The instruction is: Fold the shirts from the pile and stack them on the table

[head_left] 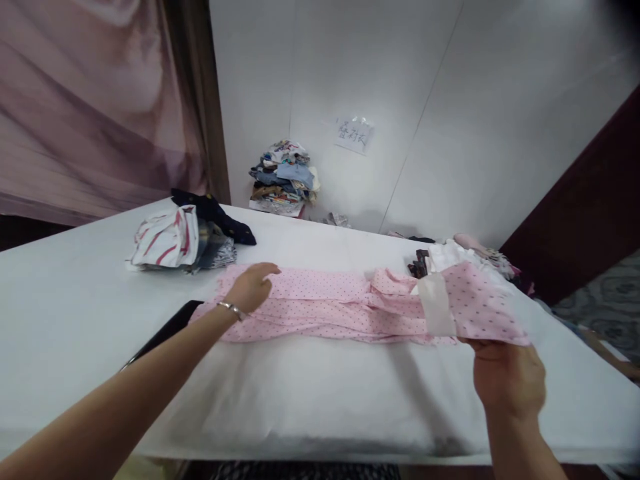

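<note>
Pink dotted cloth garment (320, 313) lies lengthwise on white table (320, 400). Our left hand (253, 287), loosely spread, left of table's centre; our right hand (513, 377) pinches garment's raised end above table's right side. We seem mid-fold; next move calls for laying end flat.

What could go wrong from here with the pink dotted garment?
The pink dotted garment might slip or skew if the right hand pulls its raised end, since I can't tell whether the left hand is pressing the cloth.
The bunched folds toward the right could set as creases if left unsmoothed.
The bracelet on the left wrist sits close to the fabric in this view and might snag it.
</note>
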Available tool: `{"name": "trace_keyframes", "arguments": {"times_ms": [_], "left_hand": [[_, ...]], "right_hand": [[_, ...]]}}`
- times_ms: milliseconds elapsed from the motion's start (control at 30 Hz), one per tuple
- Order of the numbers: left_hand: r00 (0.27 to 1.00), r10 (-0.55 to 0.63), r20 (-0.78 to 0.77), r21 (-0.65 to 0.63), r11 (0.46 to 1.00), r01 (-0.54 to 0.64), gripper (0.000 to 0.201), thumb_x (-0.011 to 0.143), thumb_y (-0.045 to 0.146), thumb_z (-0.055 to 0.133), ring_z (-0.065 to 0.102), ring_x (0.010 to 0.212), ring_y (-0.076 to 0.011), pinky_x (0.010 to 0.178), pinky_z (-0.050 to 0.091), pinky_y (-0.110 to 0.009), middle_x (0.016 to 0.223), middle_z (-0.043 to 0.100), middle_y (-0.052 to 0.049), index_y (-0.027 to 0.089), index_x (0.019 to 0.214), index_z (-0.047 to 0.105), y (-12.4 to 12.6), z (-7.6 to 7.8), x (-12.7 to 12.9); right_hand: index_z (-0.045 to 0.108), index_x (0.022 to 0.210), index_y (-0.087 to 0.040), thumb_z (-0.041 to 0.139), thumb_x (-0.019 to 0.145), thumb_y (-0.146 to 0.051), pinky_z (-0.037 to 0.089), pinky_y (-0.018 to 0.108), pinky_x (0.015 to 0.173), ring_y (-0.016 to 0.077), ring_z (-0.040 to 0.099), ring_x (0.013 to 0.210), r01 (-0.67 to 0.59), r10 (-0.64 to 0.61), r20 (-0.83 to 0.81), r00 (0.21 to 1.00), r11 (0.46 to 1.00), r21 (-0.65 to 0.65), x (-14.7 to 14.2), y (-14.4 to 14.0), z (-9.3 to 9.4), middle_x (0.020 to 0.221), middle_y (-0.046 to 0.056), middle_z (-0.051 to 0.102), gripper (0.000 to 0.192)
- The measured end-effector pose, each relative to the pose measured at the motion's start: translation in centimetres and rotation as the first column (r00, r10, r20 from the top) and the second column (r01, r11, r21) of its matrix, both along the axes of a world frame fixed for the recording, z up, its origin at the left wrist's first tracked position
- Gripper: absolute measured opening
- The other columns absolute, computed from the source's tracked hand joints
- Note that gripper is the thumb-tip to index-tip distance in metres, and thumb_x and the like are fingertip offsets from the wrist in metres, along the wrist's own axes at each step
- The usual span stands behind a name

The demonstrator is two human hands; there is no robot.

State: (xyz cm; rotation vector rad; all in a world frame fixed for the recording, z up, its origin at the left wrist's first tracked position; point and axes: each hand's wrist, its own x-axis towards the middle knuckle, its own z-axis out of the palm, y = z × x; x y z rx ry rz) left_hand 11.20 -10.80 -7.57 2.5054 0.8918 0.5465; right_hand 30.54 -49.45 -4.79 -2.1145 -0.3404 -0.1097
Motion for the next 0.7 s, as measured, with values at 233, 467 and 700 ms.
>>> {"name": "trace_keyframes", "arguments": {"times_ms": [233, 467, 700], "left_hand": [[0.762, -0.607, 0.225, -0.189, 0.740, 0.645, 0.054, 0.078, 0.043, 0.065, 0.062, 0.108, -0.0261, 0.095, 0.050, -0.043, 0.126, 0.065, -0.009, 0.025, 0.129, 0.058, -15.6, -0.6, 4.1], [0.783, -0.366, 0.503, -0.436, 0.675, 0.595, 0.030, 0.084, 0.032, 0.056, 0.064, 0.103, -0.0234, 0.092, 0.050, -0.038, 0.107, 0.072, -0.007, 0.020, 0.108, 0.068, -18.4, -0.9, 3.3], [0.685, -0.511, 0.520, -0.377, 0.582, 0.721, 0.036, 0.074, 0.011, 0.051, 0.062, 0.109, -0.0237, 0.096, 0.048, -0.038, 0.118, 0.069, -0.004, 0.028, 0.097, 0.073, -18.6, -2.3, 1.6]], "right_hand": [[0.066, 0.123, -0.024, 0.061, 0.087, -0.027, 0.057, 0.039, 0.090, 0.0252, 0.067, 0.106, -0.742, 0.656, 0.410, 0.634, 0.665, 0.084, -4.2, 2.9, -0.6, 0.112, 0.008, 0.073, 0.037], [0.071, 0.110, -0.022, 0.050, 0.090, -0.018, 0.059, 0.033, 0.066, 0.0168, 0.069, 0.074, -0.778, 0.664, 0.415, 0.622, 0.586, 0.228, 2.7, 5.8, -1.0, 0.089, 0.005, 0.075, 0.029], [0.072, 0.110, -0.017, 0.043, 0.078, -0.012, 0.049, 0.037, 0.100, 0.0208, 0.063, 0.113, -0.517, 0.563, 0.098, 0.820, 0.804, -0.293, 16.2, 13.6, -3.4, 0.118, 0.008, 0.070, 0.043]]}}
